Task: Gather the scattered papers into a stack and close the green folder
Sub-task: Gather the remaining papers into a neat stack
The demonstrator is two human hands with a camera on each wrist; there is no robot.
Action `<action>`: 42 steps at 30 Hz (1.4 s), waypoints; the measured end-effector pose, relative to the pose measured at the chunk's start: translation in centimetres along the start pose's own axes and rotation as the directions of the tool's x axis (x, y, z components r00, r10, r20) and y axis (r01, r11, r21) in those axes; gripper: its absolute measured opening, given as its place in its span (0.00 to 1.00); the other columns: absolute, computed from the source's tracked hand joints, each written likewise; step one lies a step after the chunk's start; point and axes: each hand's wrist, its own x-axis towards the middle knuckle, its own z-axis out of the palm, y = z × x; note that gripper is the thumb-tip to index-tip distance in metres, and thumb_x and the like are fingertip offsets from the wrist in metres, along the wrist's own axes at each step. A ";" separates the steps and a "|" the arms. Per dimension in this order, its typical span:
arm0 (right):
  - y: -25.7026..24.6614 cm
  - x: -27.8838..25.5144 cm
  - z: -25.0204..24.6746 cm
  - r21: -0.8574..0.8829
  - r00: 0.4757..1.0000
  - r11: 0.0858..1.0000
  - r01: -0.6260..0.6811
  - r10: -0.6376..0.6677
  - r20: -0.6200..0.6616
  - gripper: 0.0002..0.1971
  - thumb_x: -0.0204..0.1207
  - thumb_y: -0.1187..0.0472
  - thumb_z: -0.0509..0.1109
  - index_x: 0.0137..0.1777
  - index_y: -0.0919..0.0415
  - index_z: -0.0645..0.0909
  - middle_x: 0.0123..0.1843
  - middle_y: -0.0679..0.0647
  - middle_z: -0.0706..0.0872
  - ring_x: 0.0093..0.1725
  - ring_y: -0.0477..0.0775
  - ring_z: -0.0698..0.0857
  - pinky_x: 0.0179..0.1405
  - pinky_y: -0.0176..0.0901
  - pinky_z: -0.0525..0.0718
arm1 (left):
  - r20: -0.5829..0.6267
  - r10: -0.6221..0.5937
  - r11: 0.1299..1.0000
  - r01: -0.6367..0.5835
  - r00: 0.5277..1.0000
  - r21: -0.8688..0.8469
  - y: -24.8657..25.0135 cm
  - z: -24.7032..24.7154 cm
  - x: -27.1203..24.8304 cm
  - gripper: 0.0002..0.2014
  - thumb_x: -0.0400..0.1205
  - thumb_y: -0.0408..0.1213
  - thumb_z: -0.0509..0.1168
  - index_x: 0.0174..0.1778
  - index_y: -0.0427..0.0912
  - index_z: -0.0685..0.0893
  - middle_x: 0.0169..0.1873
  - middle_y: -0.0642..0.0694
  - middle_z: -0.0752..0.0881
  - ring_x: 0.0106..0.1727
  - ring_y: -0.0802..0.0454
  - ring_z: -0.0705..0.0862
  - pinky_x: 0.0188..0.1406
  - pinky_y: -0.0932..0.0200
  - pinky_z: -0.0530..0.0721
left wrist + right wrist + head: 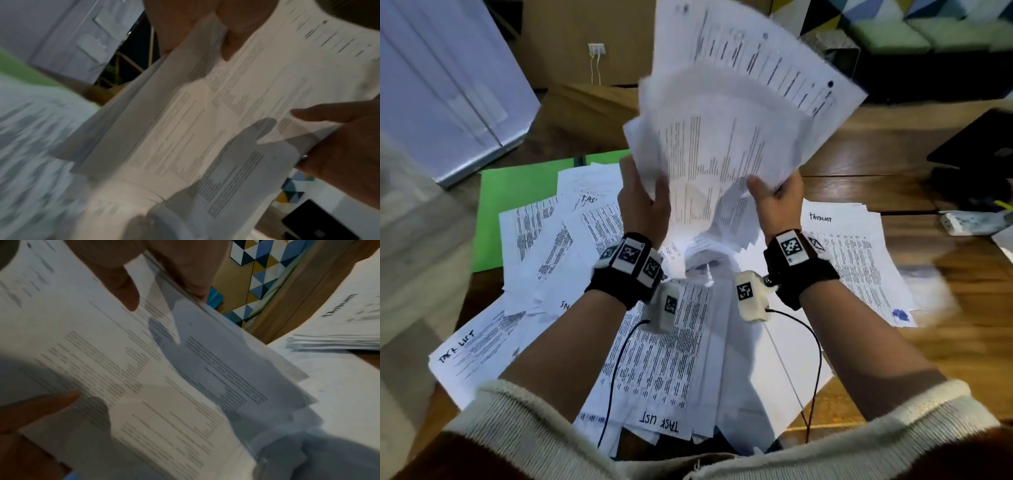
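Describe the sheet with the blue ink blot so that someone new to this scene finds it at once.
Start at the wooden table, covered in loose printed papers. Go to the spread on its right side, beyond the right hand. The sheet lies on top there; unlike its neighbours, it bears a blue ink blot at its near right corner.

Left hand (pixel 205 24) pinches the printed sheaf (pixel 205 121) at its top edge. Right hand (pixel 349 146) grips the opposite edge. Image blurred.
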 end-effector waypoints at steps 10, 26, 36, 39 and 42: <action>3.0 -0.6 -2.1 -0.243 0.980 0.964 -0.104 0.141 0.140 0.34 0.63 0.77 0.70 0.71 0.70 0.65 0.46 0.39 0.76 0.40 0.21 0.79 0.35 0.16 0.74 | 0.281 -0.272 0.935 0.322 0.920 -0.149 -7.1 0.9 -0.6 0.34 0.60 0.39 0.70 0.60 0.42 0.63 0.54 0.41 0.78 0.53 0.45 0.80 0.53 0.51 0.83; 3.7 3.8 -7.9 -0.632 0.928 0.680 -0.372 0.252 -0.274 0.17 0.82 0.66 0.56 0.69 0.64 0.73 0.60 0.70 0.84 0.61 0.68 0.83 0.56 0.51 0.79 | 0.283 -0.288 0.951 0.237 0.915 0.200 -0.5 11.5 -1.4 0.18 0.85 0.28 0.55 0.71 0.31 0.64 0.67 0.30 0.78 0.65 0.36 0.80 0.57 0.50 0.76; 9.2 7.5 -23.6 -0.807 0.787 0.212 -0.551 0.454 -0.418 0.20 0.80 0.67 0.57 0.72 0.64 0.68 0.68 0.68 0.79 0.68 0.70 0.78 0.70 0.66 0.72 | 0.801 -0.524 0.590 -0.555 0.289 0.586 -4.1 19.6 -10.0 0.47 0.70 0.46 0.76 0.81 0.46 0.56 0.81 0.41 0.56 0.81 0.36 0.57 0.74 0.29 0.60; 10.4 8.0 -25.2 -0.832 0.783 0.142 -0.536 0.452 -0.427 0.23 0.80 0.68 0.56 0.76 0.62 0.63 0.69 0.68 0.78 0.69 0.71 0.77 0.71 0.67 0.70 | 0.781 -0.584 0.471 -0.692 0.220 0.547 -7.1 17.1 -10.4 0.61 0.65 0.47 0.81 0.84 0.52 0.43 0.83 0.45 0.37 0.83 0.36 0.38 0.72 0.19 0.44; 11.2 8.7 -25.5 -0.857 0.778 0.070 -0.510 0.462 -0.425 0.26 0.81 0.68 0.57 0.78 0.63 0.58 0.71 0.68 0.76 0.70 0.70 0.75 0.72 0.67 0.70 | 0.784 -0.584 0.474 -0.695 0.211 0.540 -9.8 14.8 -10.4 0.68 0.59 0.47 0.83 0.82 0.58 0.36 0.82 0.48 0.31 0.82 0.36 0.32 0.69 0.16 0.45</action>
